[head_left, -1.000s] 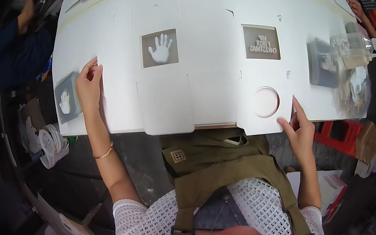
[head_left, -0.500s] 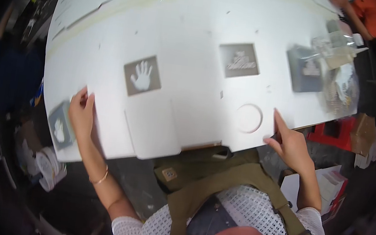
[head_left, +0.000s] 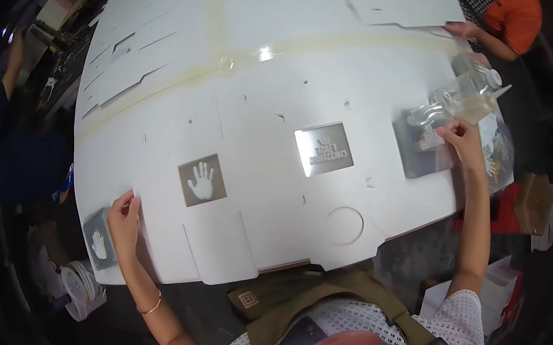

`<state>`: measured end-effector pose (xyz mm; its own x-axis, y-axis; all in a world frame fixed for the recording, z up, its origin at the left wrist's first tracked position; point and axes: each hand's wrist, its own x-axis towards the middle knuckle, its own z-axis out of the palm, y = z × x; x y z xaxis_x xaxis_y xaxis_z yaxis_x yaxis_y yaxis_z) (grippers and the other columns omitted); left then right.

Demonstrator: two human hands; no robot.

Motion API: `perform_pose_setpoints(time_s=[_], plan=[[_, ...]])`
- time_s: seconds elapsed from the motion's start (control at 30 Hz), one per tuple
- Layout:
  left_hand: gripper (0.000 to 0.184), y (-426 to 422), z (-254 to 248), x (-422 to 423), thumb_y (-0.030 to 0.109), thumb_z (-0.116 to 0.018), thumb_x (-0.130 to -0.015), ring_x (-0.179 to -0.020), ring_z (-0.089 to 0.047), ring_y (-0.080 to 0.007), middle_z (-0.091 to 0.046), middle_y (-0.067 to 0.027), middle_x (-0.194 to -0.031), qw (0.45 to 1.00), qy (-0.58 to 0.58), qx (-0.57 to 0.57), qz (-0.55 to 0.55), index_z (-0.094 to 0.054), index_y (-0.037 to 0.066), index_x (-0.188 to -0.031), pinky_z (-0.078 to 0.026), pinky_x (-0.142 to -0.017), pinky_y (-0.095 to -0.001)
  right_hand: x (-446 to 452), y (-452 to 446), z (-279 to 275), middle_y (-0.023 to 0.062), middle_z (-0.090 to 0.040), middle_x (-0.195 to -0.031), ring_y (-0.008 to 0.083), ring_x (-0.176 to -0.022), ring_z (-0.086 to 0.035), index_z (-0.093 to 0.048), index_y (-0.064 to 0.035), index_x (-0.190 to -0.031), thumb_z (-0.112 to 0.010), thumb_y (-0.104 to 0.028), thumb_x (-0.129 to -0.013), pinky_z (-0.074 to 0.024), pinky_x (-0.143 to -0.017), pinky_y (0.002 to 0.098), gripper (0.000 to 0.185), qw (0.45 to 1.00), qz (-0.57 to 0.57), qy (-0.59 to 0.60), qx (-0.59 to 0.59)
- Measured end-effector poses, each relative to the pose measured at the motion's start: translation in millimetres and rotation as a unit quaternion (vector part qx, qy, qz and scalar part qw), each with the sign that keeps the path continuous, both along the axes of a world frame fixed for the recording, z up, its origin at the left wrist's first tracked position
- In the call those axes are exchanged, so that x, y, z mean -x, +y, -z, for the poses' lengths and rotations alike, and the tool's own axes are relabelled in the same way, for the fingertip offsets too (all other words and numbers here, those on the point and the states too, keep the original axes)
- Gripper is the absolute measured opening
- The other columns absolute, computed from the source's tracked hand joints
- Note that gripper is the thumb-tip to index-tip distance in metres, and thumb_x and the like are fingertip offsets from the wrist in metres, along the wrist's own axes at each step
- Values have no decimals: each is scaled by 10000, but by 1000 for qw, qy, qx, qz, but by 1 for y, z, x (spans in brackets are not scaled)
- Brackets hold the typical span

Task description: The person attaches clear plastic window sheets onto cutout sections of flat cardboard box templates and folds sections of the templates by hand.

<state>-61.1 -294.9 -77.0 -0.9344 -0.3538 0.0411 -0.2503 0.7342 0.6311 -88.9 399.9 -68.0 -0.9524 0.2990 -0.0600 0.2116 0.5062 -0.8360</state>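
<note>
My left hand (head_left: 124, 223) rests near the front left of the white card sheet (head_left: 246, 189), thumb and fingers drawn together; whether anything is in them is hidden. Beside it lies a dark square plate (head_left: 91, 225) bearing a white hand-shaped piece (head_left: 98, 245). My right hand (head_left: 467, 147) reaches over another dark plate (head_left: 407, 158) on the right. Its fingertips pinch at white raised lettering (head_left: 429, 141) there. Between my hands the sheet has a square window showing a white hand shape (head_left: 202, 182) and another window with raised lettering (head_left: 326, 152).
A clear plastic bottle (head_left: 468, 93) and a plastic bag with small pieces (head_left: 497, 153) stand beyond the right plate. A round cut-out (head_left: 345, 225) lies near the front edge. A person in an orange sleeve (head_left: 516, 22) handles white card at the far right.
My right hand has moved from beside the round cut-out, up and right to the lettered plate, its fingers closing. My left hand stays beside the hand-shape plate. The view has shifted.
</note>
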Motion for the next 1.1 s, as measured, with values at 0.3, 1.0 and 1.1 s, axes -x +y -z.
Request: perform_pose_setpoints(time_s=[0.3,1.0,1.1], plan=[[305,-32,-50,-20,193,-589,-907,-746,-559,-87,-652,-30,-872,996,56,-5,-65,-633,-13,-1128,-459,-683,-223,2,3,-12,-13,-538,-623,58,-558,-457,-631,12,-711,-673,-120,-821,-355,-524,210,177,997,-10,-14,-71],[408,-128,-20,-76,331,-570,-899,-957,-605,-286,-622,-167,-1072,933,-23,319,-164,-609,17,-1158,-461,-836,-351,8,-190,-6,-19,-594,-652,14,-532,-439,-671,13,-907,-649,-55,-844,-306,-474,165,96,969,-90,-29,229],[409,-145,-8,-77,342,-556,-904,-949,-601,-291,-622,-169,-1053,930,-20,324,-173,-616,14,-1141,-459,-828,-355,9,-186,1,-16,-602,-664,9,-538,-436,-669,16,-916,-641,-55,-852,-306,-478,161,99,970,-78,-29,229]])
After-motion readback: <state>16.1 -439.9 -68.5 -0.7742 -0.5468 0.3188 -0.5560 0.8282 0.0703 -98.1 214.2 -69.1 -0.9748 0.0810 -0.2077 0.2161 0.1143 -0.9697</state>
